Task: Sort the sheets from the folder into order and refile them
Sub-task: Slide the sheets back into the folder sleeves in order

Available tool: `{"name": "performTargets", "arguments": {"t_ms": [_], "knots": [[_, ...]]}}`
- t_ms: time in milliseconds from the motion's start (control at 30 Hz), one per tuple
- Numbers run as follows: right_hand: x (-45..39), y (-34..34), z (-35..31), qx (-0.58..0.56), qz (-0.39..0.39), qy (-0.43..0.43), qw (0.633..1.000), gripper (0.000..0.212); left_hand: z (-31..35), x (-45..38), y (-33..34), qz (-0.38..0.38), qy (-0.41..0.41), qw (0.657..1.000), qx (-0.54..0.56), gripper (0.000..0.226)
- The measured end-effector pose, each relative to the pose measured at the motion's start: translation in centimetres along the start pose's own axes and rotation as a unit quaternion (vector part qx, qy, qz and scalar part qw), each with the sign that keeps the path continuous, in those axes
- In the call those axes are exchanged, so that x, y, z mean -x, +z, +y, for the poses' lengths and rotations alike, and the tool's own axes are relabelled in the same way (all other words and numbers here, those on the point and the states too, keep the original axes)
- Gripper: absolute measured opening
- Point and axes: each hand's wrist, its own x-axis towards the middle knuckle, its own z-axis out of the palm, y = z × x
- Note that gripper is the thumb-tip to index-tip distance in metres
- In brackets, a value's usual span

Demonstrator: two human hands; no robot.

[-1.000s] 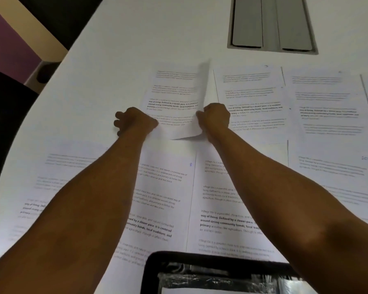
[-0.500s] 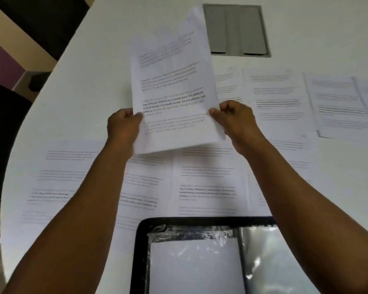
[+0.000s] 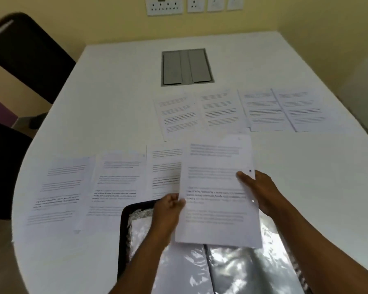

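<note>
Both hands, left hand (image 3: pixel 168 205) and right hand (image 3: pixel 258 187), pinch the light, floppy sheet (image 3: pixel 217 194) by its side edges; it looks best supported there.

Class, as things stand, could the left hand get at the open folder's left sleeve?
Probably yes: the left hand hovers right above the folder, but it grips the held sheet and must release first.

A white table (image 3: pixel 106 85) carries printed sheets (image 3: pixel 217 109) just below its grey hatch (image 3: pixel 187 67), and an open folder (image 3: pixel 221 270) nearest.
</note>
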Motion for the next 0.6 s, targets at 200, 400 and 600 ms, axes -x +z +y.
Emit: {"name": "performTargets", "arguments": {"t_ms": [200,400,600], "knots": [[4.2,-7.3,0.9,0.059,0.118,-0.045,0.990,0.023,-4.7,2.8,5.8,-0.013,0.034,0.987,-0.155,0.013],[5.4,-13.9,1.7,0.039,0.186,-0.042,0.981,0.029,-6.3,-0.1,9.8,-0.049,0.191,0.866,-0.459,0.048],[5.5,-17.6,2.4,-0.035,0.202,-0.028,0.978,0.023,-6.3,-3.5,12.3,-0.023,0.244,0.755,-0.608,0.049]]}}
